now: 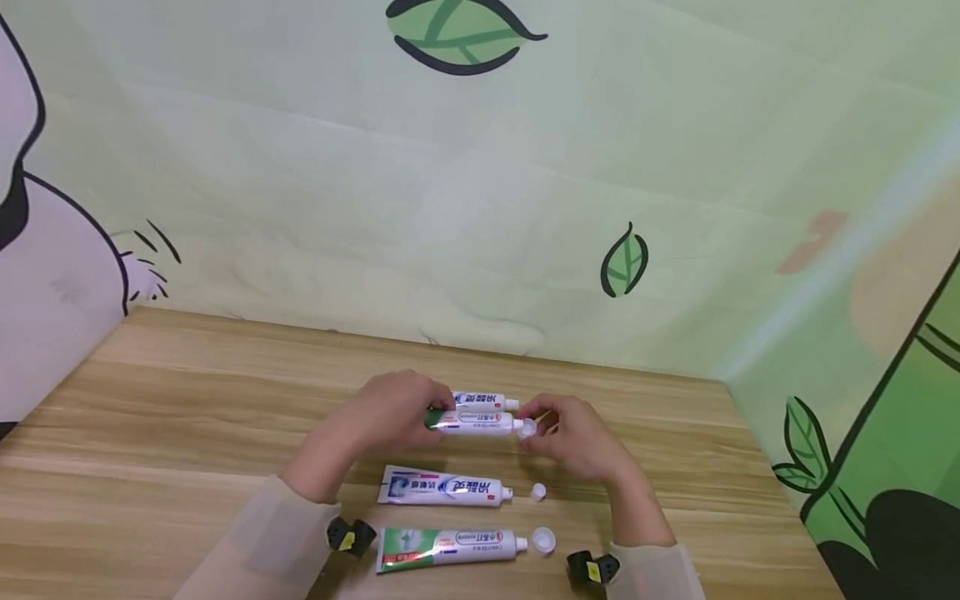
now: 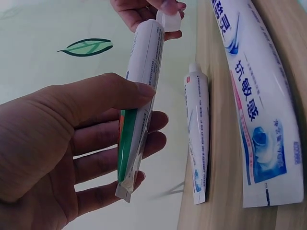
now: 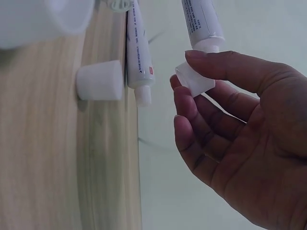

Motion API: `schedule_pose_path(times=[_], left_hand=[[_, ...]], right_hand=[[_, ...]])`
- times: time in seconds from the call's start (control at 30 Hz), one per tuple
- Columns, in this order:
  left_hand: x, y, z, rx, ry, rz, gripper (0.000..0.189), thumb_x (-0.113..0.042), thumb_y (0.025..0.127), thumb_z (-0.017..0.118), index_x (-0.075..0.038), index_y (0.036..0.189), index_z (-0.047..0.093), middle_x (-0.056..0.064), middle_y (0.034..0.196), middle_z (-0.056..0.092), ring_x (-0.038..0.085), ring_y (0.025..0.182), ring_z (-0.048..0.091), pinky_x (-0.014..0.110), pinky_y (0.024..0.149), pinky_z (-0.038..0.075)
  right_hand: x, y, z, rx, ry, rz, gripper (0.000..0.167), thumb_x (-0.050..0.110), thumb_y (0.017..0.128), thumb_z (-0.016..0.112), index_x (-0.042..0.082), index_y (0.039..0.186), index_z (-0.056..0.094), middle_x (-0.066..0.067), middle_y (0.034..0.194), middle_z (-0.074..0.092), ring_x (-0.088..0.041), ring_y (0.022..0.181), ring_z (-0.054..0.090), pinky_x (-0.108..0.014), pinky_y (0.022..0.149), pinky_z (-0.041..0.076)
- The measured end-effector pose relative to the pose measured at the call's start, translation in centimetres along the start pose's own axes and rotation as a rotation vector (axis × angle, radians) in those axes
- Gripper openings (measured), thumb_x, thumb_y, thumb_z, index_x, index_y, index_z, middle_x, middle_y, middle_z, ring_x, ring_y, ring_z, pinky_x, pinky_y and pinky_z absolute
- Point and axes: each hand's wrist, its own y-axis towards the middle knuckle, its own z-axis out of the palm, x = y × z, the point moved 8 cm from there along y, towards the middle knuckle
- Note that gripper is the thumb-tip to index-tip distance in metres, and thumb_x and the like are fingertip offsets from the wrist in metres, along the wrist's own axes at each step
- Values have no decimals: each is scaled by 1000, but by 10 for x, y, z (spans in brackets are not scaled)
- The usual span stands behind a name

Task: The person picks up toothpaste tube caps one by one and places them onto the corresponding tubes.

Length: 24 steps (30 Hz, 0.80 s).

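- Green-and-white tube [image 1: 480,424]: held above the wooden table [image 1: 187,375], its nozzle towards 3 o'clock; its contents are hidden.
- Left hand [image 1: 401,408]: grips this tube at its green end from the 9 o'clock side, thumb on one face and fingers behind.
- Right hand [image 1: 573,437]: at 3 o'clock from the tube, pinching a white cap [image 3: 201,82] between thumb and fingers. The cap is right at the nozzle – whether they touch, I cannot tell.
- Far blue-and-white tube [image 1: 480,401]: lies at 12 o'clock, just behind the held one; whether its white tip is capped is unclear.
- Near blue-and-white tube [image 1: 442,488]: on the table at 7 o'clock, nozzle bare, with a small white cap [image 1: 538,492] just beside it at 3 o'clock.
- Second green-and-white tube [image 1: 450,550]: at 6 o'clock, nearest the wearer, bare nozzle also towards 3 o'clock; a wider white cap [image 1: 543,541] sits just past it, its hollow showing.
- Writing: both blue-and-white tubes read 冷酸灵, the near one also 抗敏感; both green ones carry 小苏打 in a red-marked outline – all upside down in the head view. Smaller print is too fine to read.
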Motion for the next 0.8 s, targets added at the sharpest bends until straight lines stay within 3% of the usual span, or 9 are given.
schedule_pose_path(times=[0.23, 0.4, 0.8], left_hand=[[-2, -2, -1, 1, -5, 10, 36, -28, 89, 82, -20, 123, 75, -2, 113, 75, 10, 88, 62, 34, 84, 54], [-2, -1, -1, 1, -3, 13, 36, -28, 89, 82, -20, 123, 75, -2, 113, 75, 9, 87, 62, 33, 84, 55], [-3, 0, 0, 6, -5, 22, 35, -29, 89, 82, -21, 122, 75, -4, 107, 74, 9, 82, 60, 32, 80, 53]], right_hand=[[6, -2, -1, -9, 11, -16, 25, 9, 89, 80, 14, 112, 73, -5, 99, 68, -20, 88, 60, -30, 69, 52], [8, -4, -2, -15, 12, 16, 26, 10, 89, 81, 17, 112, 73, -4, 101, 68, -20, 84, 60, -28, 65, 49], [10, -4, 0, -18, 41, 17, 26, 10, 90, 81, 16, 114, 72, -8, 104, 67, -20, 79, 57, -27, 59, 46]])
